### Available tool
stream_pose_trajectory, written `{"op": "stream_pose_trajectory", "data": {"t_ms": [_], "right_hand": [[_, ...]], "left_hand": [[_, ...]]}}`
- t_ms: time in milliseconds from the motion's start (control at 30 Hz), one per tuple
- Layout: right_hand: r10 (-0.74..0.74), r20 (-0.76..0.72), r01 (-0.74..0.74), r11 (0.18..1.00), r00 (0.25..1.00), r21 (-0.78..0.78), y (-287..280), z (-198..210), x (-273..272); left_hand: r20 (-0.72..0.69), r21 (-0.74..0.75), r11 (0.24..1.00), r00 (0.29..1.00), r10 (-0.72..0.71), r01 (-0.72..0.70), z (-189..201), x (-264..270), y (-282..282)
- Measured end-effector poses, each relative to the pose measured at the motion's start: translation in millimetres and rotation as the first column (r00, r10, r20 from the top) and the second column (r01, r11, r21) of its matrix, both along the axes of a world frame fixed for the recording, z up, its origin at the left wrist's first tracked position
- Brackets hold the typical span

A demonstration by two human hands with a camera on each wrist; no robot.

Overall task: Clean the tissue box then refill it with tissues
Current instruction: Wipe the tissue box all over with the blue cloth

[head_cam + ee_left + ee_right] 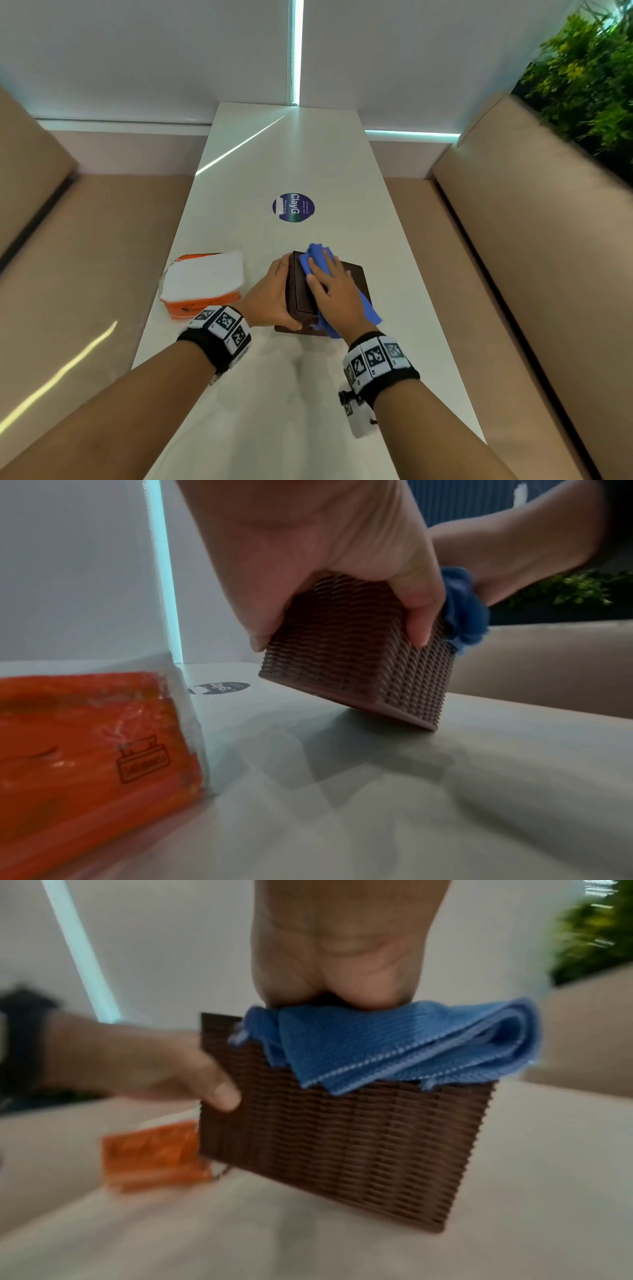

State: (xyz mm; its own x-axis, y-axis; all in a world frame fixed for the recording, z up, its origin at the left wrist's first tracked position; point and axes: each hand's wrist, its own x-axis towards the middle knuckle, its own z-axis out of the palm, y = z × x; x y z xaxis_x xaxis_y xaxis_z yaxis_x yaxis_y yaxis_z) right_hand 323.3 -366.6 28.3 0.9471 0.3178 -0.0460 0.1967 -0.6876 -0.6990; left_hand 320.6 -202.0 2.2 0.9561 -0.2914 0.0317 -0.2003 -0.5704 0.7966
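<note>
A brown woven tissue box (352, 274) (359, 653) (342, 1139) stands tilted on the white table (274, 394), one lower edge lifted. My left hand (270, 298) (325, 569) (137, 1064) grips its left end, thumb on the near side. My right hand (332, 284) (335, 947) lies flat, fingers straight, pressing a folded blue cloth (318, 257) (462, 607) (394, 1045) onto the box's top. An orange pack of white tissues (202, 284) (85, 742) (154, 1156) lies on the table to the left of the box.
A round purple sticker (293, 207) sits on the table beyond the box. Tan bench seats (513, 274) flank the table on both sides. Green plants (589, 78) stand at the far right behind the bench back.
</note>
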Motion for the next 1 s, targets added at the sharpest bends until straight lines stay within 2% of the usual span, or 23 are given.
{"op": "stream_pose_trajectory", "data": {"t_ms": [67, 167, 267, 333, 400, 467, 567, 700, 767, 900, 1000], "right_hand": [[0.098, 0.075, -0.103, 0.992, 0.992, 0.07, 0.8, -2.2, -11.9], [0.157, 0.127, -0.164, 0.985, 0.979, 0.049, -5.2, -5.8, -16.2], [0.096, 0.029, -0.094, 0.994, 0.995, -0.063, -9.7, -3.4, -4.3], [0.003, 0.015, -0.001, 0.987, 1.0, -0.16, -9.9, -2.3, 4.6], [-0.096, 0.008, 0.094, 0.955, 0.995, -0.282, -5.5, 0.2, 10.7], [-0.12, -0.024, 0.103, 0.925, 0.992, -0.364, 5.6, 3.3, 9.4], [-0.014, -0.029, 0.004, 0.939, 0.999, -0.344, 26.7, 9.0, -1.4], [0.114, -0.026, -0.117, 0.952, 0.993, -0.283, 39.1, 6.0, -5.0], [0.147, -0.012, -0.143, 0.938, 0.989, -0.316, 39.7, 2.0, 1.1], [0.11, 0.02, -0.096, 0.929, 0.994, -0.357, 37.4, -3.4, 21.3], [0.065, 0.018, -0.053, 0.92, 0.998, -0.388, 34.1, -7.6, 34.0]], "left_hand": [[-0.021, -0.043, 0.999, 1.0, -0.007, 0.006, -2.3, 0.4, 2.3], [-0.058, -0.06, 0.998, 0.998, -0.006, 0.002, -4.6, -0.3, 4.9], [-0.066, -0.049, 0.999, 0.998, 0.014, -0.017, -4.1, 0.2, 5.1], [-0.064, -0.047, 0.999, 0.998, 0.018, -0.021, -4.6, 0.6, 3.5], [-0.059, -0.033, 0.999, 0.998, 0.02, -0.022, -4.2, 1.2, 1.4], [-0.045, -0.029, 0.999, 0.999, 0.024, -0.026, -5.8, 2.5, 1.6], [-0.023, -0.06, 0.998, 0.999, 0.028, -0.029, -11.0, 1.6, 2.5], [-0.111, -0.195, 0.98, 0.994, 0.003, -0.024, -21.0, -0.6, -0.8], [-0.106, -0.167, 0.984, 0.993, 0.051, -0.068, -23.5, -0.2, 0.4], [0.026, -0.145, 0.987, 0.997, 0.069, -0.065, -27.0, 5.2, 2.1], [0.026, -0.146, 0.985, 0.995, 0.096, -0.091, -33.8, 8.7, 2.3]]}}
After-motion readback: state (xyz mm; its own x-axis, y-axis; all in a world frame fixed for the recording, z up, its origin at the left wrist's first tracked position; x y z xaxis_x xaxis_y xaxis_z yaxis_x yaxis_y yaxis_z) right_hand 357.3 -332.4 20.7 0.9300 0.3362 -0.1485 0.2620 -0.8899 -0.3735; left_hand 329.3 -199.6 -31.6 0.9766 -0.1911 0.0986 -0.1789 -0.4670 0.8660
